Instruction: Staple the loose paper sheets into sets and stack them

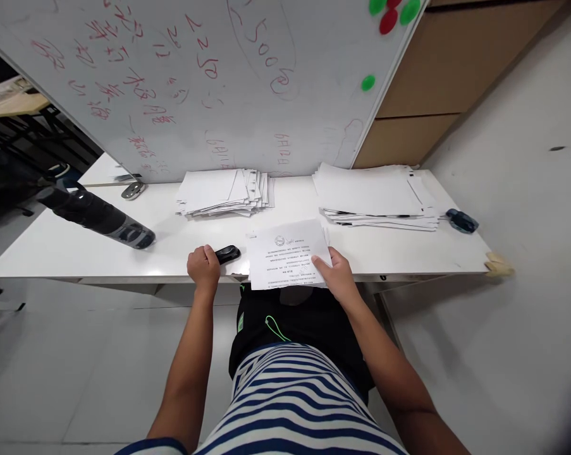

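My left hand (203, 268) is closed around one end of a black stapler (228, 254), low over the front of the white table (166, 260). The stapler's other end points right, towards the papers. My right hand (339, 275) grips the right edge of a thin set of printed sheets (288, 253), thumb on top and fingers underneath. A round stamp mark shows near the far edge of the top sheet. The sheets reach slightly over the table's front edge, and a gap lies between them and the stapler.
Behind are a left paper stack (214, 189) and a right paper stack (370, 193). A dark bottle (105, 218) and a small mouse-shaped object (133, 190) stand left. A dark blue object (462, 220) lies right. A whiteboard (308, 120) and cardboard boxes (432, 69) rise at the back.
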`<state>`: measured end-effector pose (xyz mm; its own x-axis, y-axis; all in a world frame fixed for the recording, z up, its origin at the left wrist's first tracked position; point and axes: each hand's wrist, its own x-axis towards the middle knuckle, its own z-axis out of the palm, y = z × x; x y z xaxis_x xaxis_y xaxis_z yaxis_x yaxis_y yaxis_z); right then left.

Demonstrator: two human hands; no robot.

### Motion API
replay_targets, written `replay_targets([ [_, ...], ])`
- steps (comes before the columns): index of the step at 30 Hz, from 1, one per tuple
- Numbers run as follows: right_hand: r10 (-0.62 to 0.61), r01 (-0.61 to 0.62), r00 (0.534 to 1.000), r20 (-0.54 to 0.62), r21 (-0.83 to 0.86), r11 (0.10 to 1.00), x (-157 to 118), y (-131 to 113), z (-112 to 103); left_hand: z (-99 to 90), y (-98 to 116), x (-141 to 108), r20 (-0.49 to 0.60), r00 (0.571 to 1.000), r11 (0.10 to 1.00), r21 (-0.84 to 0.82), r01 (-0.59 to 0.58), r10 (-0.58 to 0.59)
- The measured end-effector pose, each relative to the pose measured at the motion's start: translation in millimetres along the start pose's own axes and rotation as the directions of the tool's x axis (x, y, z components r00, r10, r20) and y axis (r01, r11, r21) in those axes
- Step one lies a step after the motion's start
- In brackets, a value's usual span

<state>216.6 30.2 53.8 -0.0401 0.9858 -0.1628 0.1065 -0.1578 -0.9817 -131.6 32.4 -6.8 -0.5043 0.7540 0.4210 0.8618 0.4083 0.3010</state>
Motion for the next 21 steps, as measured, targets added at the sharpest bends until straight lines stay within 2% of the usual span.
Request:
replay_targets([
  [6,-0.057,0.054,0.997,-0.058,-0.045,0.998,4,6,-6,1.8,-2,1,-0.007,1.000,1.000,0.015,-0.005,0.005],
  [8,-0.077,0.053,0.991,-0.106,-0.207,0.977,8,15,-6,1.1,-1,1,-0.005,1.000,1.000,0.016,-0.007,0.007],
  [10,-0.154,0.066,0.975,-0.161,-0.452,0.890,10,27,-2,-0.4,2,1,-0.001,1.000,1.000,0.022,-0.007,0.007],
  [12,-0.275,0.089,0.942,-0.194,-0.644,0.760,9,38,2,-3.3,5,0,0.012,1.000,0.999,0.035,0.003,-0.003],
  [14,-0.374,0.108,0.902,-0.218,-0.724,0.681,7,44,3,-8.2,8,-1,0.037,0.999,0.999,0.042,0.012,-0.013],
  [18,-0.459,0.098,0.830,-0.317,-0.727,0.680,12,48,-15,-25.8,16,5,0.090,0.996,1.000,-0.003,-0.026,0.026],
  [21,-0.494,0.068,0.781,-0.381,-0.735,0.675,28,57,-39,-40.3,30,29,0.091,0.991,0.994,-0.048,-0.097,0.101],
])
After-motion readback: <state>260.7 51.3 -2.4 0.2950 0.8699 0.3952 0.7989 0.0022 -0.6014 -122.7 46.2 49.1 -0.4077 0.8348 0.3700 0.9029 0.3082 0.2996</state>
